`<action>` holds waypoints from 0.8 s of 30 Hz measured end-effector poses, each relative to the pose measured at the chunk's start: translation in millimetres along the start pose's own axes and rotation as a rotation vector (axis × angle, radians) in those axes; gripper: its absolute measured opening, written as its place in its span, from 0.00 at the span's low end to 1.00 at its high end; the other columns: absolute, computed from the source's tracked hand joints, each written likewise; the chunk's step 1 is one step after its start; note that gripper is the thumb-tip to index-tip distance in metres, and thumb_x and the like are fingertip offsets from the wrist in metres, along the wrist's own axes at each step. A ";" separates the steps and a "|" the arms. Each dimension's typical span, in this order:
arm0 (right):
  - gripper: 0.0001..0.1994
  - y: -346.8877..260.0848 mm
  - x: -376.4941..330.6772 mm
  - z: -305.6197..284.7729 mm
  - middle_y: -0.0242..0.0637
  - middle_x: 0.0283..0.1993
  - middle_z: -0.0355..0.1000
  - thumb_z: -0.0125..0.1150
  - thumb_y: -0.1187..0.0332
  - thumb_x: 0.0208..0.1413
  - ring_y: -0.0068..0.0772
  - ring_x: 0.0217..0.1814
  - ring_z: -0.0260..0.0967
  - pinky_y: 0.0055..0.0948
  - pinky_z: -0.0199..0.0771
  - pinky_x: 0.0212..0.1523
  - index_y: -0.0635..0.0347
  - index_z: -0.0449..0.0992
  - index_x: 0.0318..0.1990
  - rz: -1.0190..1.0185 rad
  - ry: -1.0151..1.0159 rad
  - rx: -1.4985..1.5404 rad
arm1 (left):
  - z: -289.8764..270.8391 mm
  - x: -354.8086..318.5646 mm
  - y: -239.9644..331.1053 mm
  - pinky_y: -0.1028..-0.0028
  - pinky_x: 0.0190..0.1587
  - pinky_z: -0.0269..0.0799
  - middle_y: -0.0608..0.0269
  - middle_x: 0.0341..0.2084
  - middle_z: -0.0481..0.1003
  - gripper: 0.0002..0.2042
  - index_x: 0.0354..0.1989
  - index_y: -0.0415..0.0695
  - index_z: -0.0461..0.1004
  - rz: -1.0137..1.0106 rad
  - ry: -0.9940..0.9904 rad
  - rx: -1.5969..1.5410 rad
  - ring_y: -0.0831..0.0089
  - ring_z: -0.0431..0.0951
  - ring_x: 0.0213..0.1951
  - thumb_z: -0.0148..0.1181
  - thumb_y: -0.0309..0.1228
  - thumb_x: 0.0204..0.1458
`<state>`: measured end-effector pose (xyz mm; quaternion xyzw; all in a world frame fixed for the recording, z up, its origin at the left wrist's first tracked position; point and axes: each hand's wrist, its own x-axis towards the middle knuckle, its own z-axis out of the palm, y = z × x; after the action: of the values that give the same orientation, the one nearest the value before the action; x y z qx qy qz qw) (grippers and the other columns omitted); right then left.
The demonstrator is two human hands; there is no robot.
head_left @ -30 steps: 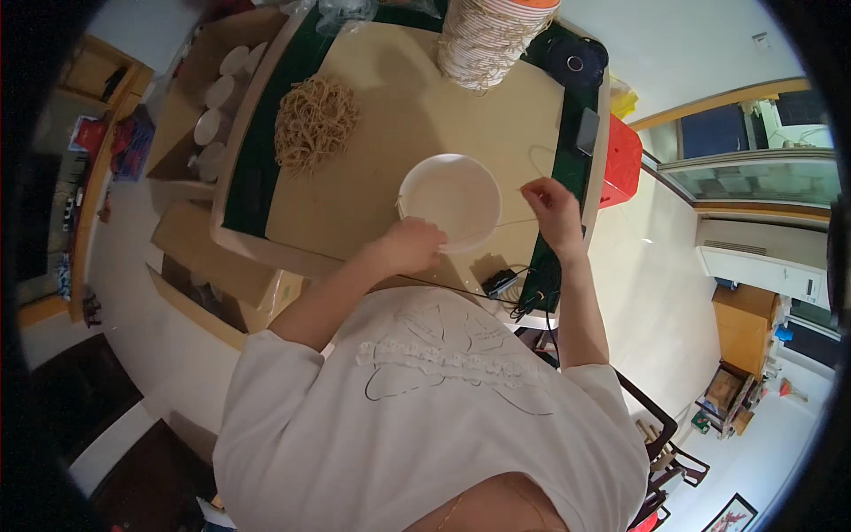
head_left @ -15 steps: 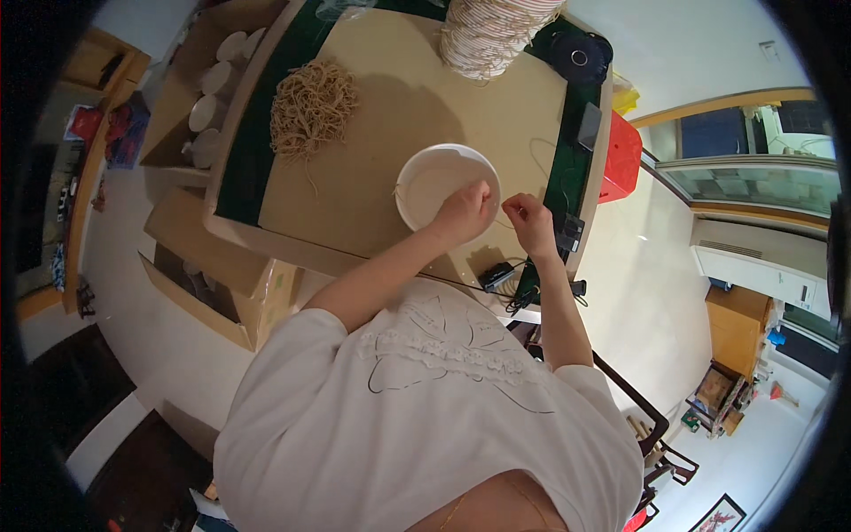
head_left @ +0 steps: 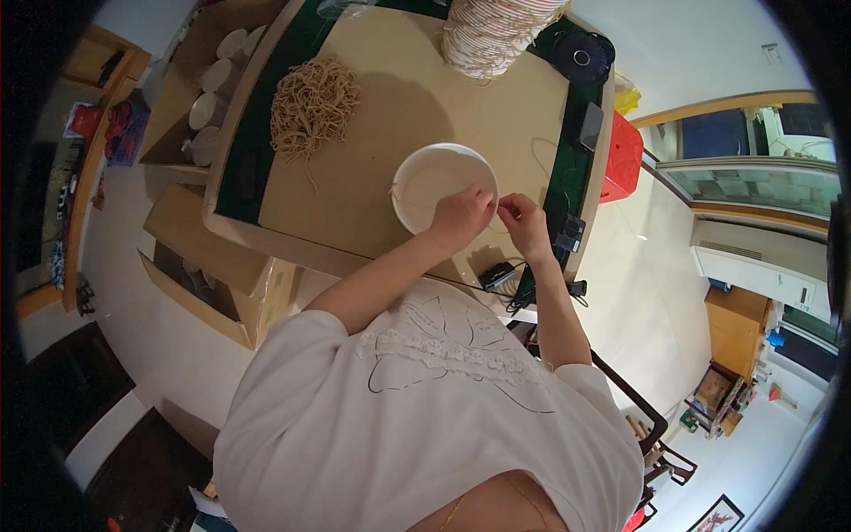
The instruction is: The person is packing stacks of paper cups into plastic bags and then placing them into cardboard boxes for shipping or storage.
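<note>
A round white bucket [head_left: 417, 160] stands at the near side of the table, with its mouth facing up. My left hand [head_left: 464, 218] reaches over its near right rim, fingers closed; what they pinch is hidden. Just outside that rim, my right hand [head_left: 526, 223] pinches a thin cord, its fingertips almost touching the left hand's. Below the fingers a short pale length of the cord [head_left: 496, 231] shows. On the bucket's left rim sits a small tan knot or cord end [head_left: 393, 189].
A heap of tan cords [head_left: 312, 108] lies at the table's left. At the far edge stands a large spool of striped cord [head_left: 498, 35]. A phone [head_left: 589, 126], a round dark object [head_left: 581, 58] and a black adapter [head_left: 497, 275] lie rightward. Cardboard boxes [head_left: 197, 222] stand left.
My right hand has moved left, bringing its fingertips up to my left hand at the bucket's rim. The bucket has shifted very slightly left.
</note>
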<state>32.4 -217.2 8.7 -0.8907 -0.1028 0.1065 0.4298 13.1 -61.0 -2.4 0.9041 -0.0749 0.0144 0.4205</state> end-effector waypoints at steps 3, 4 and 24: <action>0.10 -17.6 -4.1 -4.5 0.41 0.26 0.71 0.56 0.77 0.48 0.27 0.26 0.70 0.23 0.70 0.28 0.62 0.69 0.40 0.113 -0.048 0.099 | -4.6 1.5 -1.5 0.59 0.29 0.68 0.53 0.25 0.72 0.06 0.31 0.43 0.66 -0.100 -0.008 -0.045 0.53 0.73 0.29 0.51 0.31 0.48; 0.10 -21.2 -5.7 -5.6 0.41 0.26 0.71 0.56 0.77 0.48 0.27 0.26 0.70 0.23 0.70 0.28 0.62 0.69 0.40 0.112 -0.047 0.098 | -6.7 2.0 -3.2 0.58 0.29 0.68 0.53 0.26 0.72 0.06 0.31 0.43 0.65 -0.191 -0.022 -0.104 0.52 0.73 0.29 0.51 0.31 0.49; 0.09 -31.5 -4.5 -2.8 0.40 0.27 0.72 0.53 0.78 0.50 0.28 0.27 0.72 0.22 0.71 0.23 0.61 0.67 0.39 0.103 -0.062 0.168 | -6.9 -1.9 -15.8 0.58 0.29 0.70 0.51 0.24 0.72 0.07 0.31 0.42 0.66 -0.105 0.007 -0.057 0.52 0.74 0.28 0.49 0.33 0.47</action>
<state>25.9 -201.3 35.7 -0.8518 -0.0606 0.1644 0.4937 13.7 -45.4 -10.0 0.8943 -0.0261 -0.0067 0.4467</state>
